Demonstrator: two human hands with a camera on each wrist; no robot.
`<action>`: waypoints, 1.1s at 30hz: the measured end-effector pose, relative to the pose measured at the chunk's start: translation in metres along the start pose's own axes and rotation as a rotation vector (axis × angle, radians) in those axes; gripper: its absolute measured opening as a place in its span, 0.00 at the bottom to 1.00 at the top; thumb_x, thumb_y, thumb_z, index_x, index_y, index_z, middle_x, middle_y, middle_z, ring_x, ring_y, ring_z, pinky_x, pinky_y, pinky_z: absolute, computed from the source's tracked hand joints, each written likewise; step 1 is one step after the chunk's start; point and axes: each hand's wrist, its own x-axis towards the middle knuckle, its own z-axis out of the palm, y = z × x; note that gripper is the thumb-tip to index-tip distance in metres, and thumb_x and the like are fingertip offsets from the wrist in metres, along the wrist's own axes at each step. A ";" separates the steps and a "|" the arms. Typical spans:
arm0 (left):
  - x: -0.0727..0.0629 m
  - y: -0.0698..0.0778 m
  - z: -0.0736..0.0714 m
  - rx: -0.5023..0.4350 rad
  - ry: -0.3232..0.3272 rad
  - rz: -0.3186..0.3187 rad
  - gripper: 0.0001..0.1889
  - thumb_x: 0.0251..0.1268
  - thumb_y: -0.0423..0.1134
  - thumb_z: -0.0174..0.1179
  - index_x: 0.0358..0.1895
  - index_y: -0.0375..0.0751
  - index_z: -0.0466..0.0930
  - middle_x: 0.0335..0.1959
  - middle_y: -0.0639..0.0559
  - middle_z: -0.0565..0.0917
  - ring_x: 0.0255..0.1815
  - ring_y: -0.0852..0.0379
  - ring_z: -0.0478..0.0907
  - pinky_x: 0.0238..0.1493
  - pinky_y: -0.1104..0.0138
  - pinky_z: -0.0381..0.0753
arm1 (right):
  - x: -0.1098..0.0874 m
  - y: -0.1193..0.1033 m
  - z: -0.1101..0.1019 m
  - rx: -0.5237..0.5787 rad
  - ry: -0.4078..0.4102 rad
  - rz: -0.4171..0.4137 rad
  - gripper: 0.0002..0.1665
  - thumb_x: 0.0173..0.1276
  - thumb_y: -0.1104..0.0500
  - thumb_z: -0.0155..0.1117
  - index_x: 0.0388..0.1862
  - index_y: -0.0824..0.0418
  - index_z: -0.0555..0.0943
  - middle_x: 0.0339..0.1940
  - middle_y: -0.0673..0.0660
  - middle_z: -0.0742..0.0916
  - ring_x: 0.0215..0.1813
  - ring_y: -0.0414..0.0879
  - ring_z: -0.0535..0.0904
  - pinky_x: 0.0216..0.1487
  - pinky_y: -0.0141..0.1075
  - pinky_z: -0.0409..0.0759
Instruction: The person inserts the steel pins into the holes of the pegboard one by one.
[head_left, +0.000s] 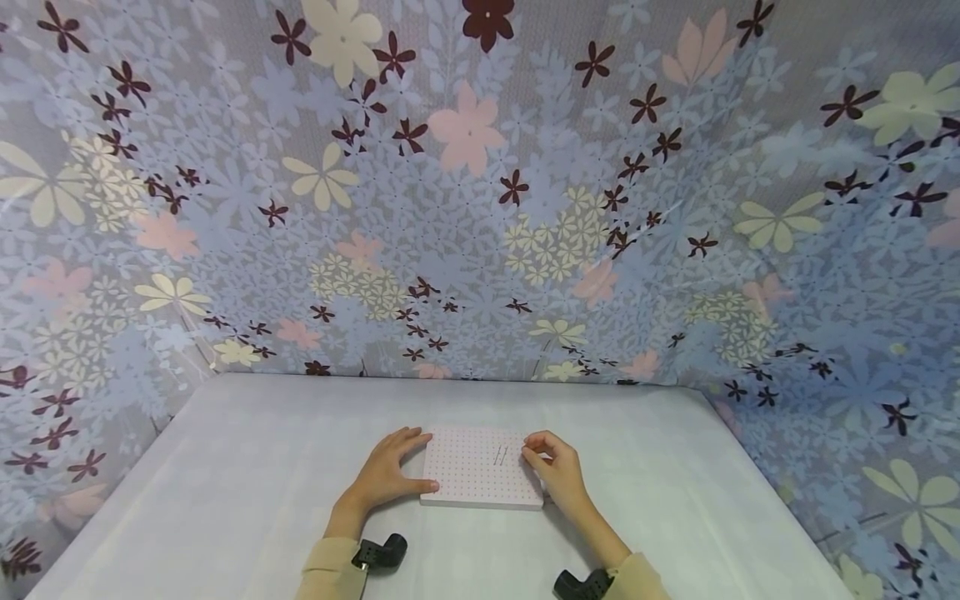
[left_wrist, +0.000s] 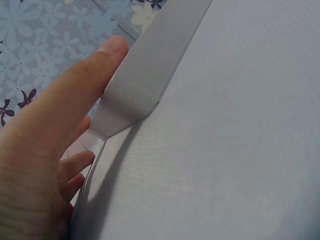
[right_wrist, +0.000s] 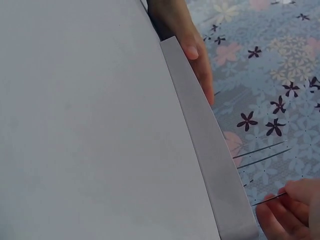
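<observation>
A pale pinkish-white pegboard (head_left: 480, 479) with rows of small holes lies on the table. My left hand (head_left: 386, 473) touches its left side, fingers and thumb spread, the thumb at the near left corner and the index finger toward the far one. In the left wrist view that thumb (left_wrist: 80, 82) lies along the grey side of the board (left_wrist: 145, 60). Over the right edge, my right hand (head_left: 557, 468) pinches a thin metal pin (right_wrist: 270, 199) between thumb and fingertips, its lower end at the board. Two similar pins (right_wrist: 260, 150) stand in the board beside it.
The white table (head_left: 247, 467) surrounds the board. Behind and at both sides hangs a flowered cloth (head_left: 480, 250). Black cameras sit at both wrists, the left one (head_left: 381, 552) and the right one (head_left: 583, 583) over the near part of the table.
</observation>
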 end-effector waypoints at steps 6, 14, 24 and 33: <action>0.001 0.000 -0.002 -0.007 0.001 0.005 0.45 0.37 0.58 0.74 0.65 0.46 0.72 0.69 0.41 0.69 0.73 0.37 0.59 0.72 0.40 0.55 | -0.006 -0.024 0.001 -0.009 -0.048 -0.043 0.02 0.59 0.74 0.63 0.32 0.72 0.79 0.30 0.65 0.84 0.32 0.33 0.79 0.33 0.23 0.80; 0.002 -0.001 -0.002 -0.003 0.004 0.007 0.45 0.37 0.58 0.74 0.64 0.45 0.72 0.68 0.41 0.70 0.73 0.37 0.60 0.72 0.40 0.55 | -0.002 0.001 0.010 0.002 -0.042 -0.050 0.04 0.58 0.73 0.65 0.31 0.68 0.80 0.30 0.62 0.85 0.32 0.30 0.78 0.34 0.23 0.80; 0.000 -0.003 0.001 -0.004 0.015 0.023 0.45 0.37 0.59 0.74 0.64 0.46 0.73 0.68 0.41 0.70 0.72 0.36 0.60 0.70 0.39 0.57 | -0.006 -0.001 0.012 -0.029 -0.072 -0.019 0.07 0.54 0.75 0.67 0.30 0.66 0.81 0.31 0.61 0.86 0.34 0.36 0.81 0.36 0.24 0.81; 0.000 -0.001 0.001 0.000 -0.002 0.005 0.44 0.38 0.59 0.74 0.64 0.46 0.72 0.69 0.41 0.70 0.73 0.37 0.59 0.72 0.40 0.56 | -0.012 -0.030 0.012 -0.069 -0.110 -0.059 0.05 0.56 0.75 0.65 0.31 0.69 0.81 0.31 0.62 0.86 0.35 0.44 0.83 0.37 0.24 0.82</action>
